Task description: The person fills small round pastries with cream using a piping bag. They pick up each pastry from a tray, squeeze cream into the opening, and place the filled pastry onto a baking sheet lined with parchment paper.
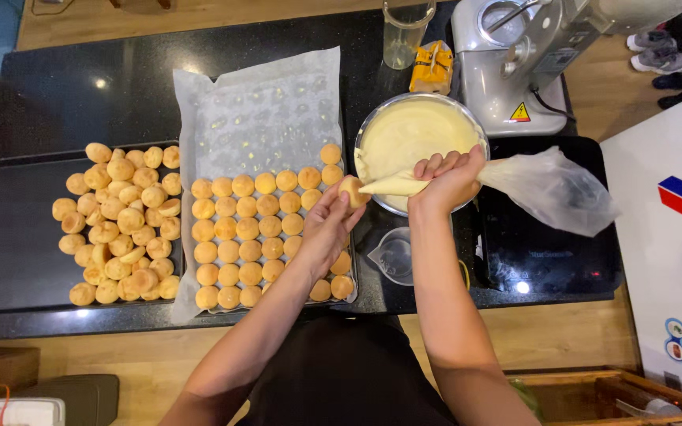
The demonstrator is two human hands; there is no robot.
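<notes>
My left hand [327,225] holds a small golden puff [351,190] up over the right edge of the parchment-lined tray [256,110]. A clear piping bag [550,189] of pale cream is squeezed in my right hand [447,177], and its tip touches the puff. Rows of round puffs [246,229] cover the near half of the parchment. Behind my hands stands a metal bowl of cream [416,130].
A dark tray [9,237] on the left holds a heap of several puffs [124,225]. A small measuring cup [395,256] sits near the counter's front edge. A stand mixer [530,55], a glass [404,31] and a yellow carton [433,67] stand at the back. An induction hob [546,256] lies at right.
</notes>
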